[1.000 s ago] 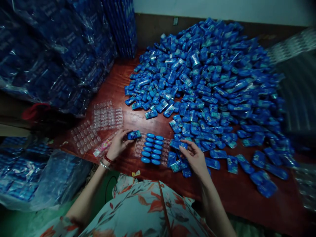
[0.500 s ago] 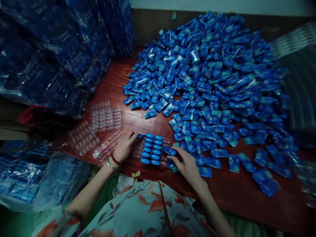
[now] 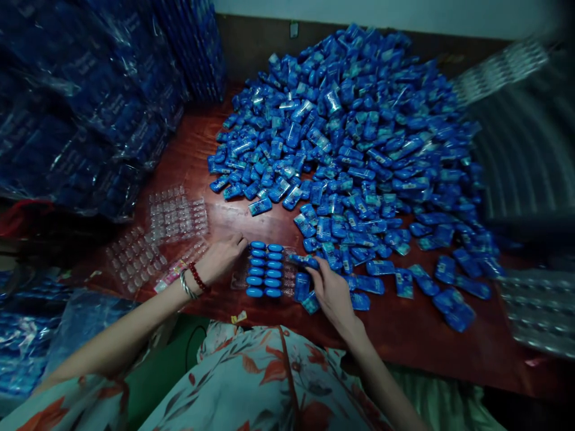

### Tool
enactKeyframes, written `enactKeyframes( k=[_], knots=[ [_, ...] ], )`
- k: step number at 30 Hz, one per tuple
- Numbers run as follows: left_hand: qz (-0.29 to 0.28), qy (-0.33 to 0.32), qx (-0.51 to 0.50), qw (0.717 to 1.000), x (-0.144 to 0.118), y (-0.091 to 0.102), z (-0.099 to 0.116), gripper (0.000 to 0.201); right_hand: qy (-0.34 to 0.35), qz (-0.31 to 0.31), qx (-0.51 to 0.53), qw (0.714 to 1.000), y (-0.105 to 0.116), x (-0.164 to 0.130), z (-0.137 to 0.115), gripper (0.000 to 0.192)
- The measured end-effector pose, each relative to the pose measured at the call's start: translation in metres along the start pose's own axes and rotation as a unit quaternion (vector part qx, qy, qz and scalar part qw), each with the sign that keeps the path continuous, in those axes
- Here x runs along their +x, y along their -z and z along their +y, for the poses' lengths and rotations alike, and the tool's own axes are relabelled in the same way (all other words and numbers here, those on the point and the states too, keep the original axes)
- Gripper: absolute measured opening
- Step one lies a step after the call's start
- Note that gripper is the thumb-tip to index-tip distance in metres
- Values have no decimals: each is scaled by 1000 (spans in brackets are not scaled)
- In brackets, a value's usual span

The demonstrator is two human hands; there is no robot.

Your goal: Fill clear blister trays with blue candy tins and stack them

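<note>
A clear tray (image 3: 269, 270) lies on the red table (image 3: 404, 335) just in front of the person, its long axis running away from them. Its pockets hold two columns of blue packs (image 3: 265, 269), each pack lying crosswise, long axis left to right.

The right hand (image 3: 330, 290) is at the tray's right edge, thumb and fingers pinched on one pack (image 3: 304, 261); that pack lies nearly level, its long axis left to right, pointing left into the tray's right column, with the hand behind its right end. More loose packs lie under and beside this palm.

The left hand (image 3: 220, 258) rests at the tray's left far corner, fingers curled down on the edge (whether they grip it or only press, I cannot tell).

A big heap (image 3: 350, 143) of the same packs covers the table beyond. Empty trays (image 3: 175, 215) lie left of the left hand, and bagged stock (image 3: 90, 102) is stacked further left.
</note>
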State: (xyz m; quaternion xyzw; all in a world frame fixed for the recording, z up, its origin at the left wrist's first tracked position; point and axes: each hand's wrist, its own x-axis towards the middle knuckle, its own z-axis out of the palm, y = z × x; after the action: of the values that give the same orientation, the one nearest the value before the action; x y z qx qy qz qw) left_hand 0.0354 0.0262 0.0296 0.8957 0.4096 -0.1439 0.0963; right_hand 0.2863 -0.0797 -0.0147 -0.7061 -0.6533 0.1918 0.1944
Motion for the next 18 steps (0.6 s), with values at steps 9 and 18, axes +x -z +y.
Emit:
enactKeyframes(
  k=[9,18],
  knots=[
    [17,-36,-15,999,1,-6,-21,30,-75,-51,123,988,13,24,-3,34],
    [0,-50,-3,999,-5,-2,-19,25,27,-92,-143,985,-6,-19,-32,14]
  ],
)
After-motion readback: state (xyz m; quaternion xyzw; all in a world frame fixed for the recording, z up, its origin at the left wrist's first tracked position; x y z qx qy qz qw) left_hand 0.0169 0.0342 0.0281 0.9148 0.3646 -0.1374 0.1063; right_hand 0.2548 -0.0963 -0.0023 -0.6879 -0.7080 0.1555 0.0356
